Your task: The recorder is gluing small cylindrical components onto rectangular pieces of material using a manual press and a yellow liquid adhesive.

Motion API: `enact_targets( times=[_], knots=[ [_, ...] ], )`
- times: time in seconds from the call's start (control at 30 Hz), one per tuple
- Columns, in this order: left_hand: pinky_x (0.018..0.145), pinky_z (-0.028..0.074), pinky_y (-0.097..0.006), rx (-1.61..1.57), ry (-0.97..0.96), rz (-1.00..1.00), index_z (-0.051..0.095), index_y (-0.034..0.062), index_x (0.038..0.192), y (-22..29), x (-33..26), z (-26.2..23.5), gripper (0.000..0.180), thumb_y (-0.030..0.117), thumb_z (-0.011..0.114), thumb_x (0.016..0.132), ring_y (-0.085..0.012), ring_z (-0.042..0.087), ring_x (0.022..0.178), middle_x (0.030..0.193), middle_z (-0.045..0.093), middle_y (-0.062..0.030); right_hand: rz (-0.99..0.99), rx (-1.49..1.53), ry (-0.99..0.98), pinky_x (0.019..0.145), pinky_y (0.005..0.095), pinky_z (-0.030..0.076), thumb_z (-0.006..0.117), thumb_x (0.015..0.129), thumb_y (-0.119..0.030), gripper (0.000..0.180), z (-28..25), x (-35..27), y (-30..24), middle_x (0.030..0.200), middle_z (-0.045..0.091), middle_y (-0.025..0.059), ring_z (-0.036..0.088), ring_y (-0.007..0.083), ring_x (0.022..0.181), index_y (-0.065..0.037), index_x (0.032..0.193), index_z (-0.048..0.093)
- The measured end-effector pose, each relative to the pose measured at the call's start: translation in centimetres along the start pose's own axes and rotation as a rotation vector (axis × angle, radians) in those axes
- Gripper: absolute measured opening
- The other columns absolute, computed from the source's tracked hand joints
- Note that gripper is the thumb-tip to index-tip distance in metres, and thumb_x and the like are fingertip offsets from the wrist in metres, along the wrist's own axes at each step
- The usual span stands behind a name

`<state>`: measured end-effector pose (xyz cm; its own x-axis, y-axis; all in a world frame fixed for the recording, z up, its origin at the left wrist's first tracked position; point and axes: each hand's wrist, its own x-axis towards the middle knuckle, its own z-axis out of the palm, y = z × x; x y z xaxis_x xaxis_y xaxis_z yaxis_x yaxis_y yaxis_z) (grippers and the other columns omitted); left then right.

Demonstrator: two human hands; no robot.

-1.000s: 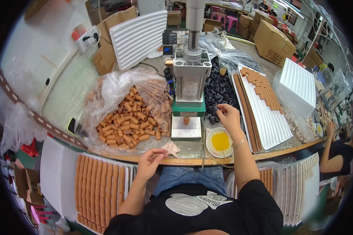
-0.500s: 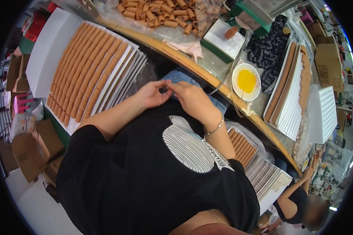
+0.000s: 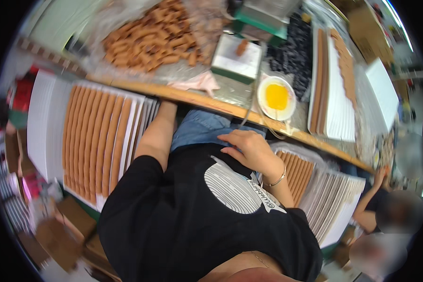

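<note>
My right hand (image 3: 249,146) is at my waist over blue jeans (image 3: 199,129), palm down. Its fingers are loosely stretched and a little apart, with nothing seen in them. My left forearm (image 3: 157,136) reaches forward beside the stacked trays, and the hand itself is hidden under the table's edge (image 3: 197,97). Closest to that arm are white ridged trays (image 3: 134,117) with rows of tan tubes (image 3: 91,141). On the table beyond my right hand stands a white bowl (image 3: 290,101) with yellow liquid (image 3: 277,96) in it.
Loose tan tubes (image 3: 155,40) lie heaped on plastic at the back. A green and white machine (image 3: 237,56), a pink cloth (image 3: 197,83) and dark small parts (image 3: 291,51) share the table. More trays (image 3: 333,204) stand at my right. Another person's arm (image 3: 369,197) shows far right.
My hands have parted from their touching fingertips. The left has gone forward under the table's edge, and the right has lowered to my waist. The whole view has turned.
</note>
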<state>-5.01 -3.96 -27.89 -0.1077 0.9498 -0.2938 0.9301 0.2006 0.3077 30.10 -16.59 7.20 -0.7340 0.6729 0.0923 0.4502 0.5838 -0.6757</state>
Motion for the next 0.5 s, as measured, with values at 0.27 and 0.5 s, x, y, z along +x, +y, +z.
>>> enact_targets(
  times=[0.27,0.5],
  knots=[
    [0.103,0.039,-0.036,-0.208,-0.174,0.254,0.054,0.0031,0.129,8.8,-4.3,-4.0,0.052,0.040,0.050,0.093,-0.0328,0.053,0.120,0.133,0.053,-0.0228,0.583,-0.151,0.730,0.059,0.0316,0.049,0.068,0.083,-0.011,0.010,-7.5,-1.8,9.4,0.086,0.068,0.0114,0.063,0.0223,0.065,-0.005,0.090,0.070],
    [0.093,0.047,-0.035,-0.094,-0.279,0.478,0.056,0.0018,0.127,10.9,-16.1,-14.7,0.047,0.033,0.059,0.091,-0.0305,0.064,0.103,0.118,0.064,-0.0187,0.782,-0.461,0.171,0.073,0.0394,0.053,0.067,0.081,-0.024,0.019,-11.1,5.3,17.9,0.087,0.070,0.0133,0.067,0.0312,0.082,-0.015,0.095,0.075]
  ],
)
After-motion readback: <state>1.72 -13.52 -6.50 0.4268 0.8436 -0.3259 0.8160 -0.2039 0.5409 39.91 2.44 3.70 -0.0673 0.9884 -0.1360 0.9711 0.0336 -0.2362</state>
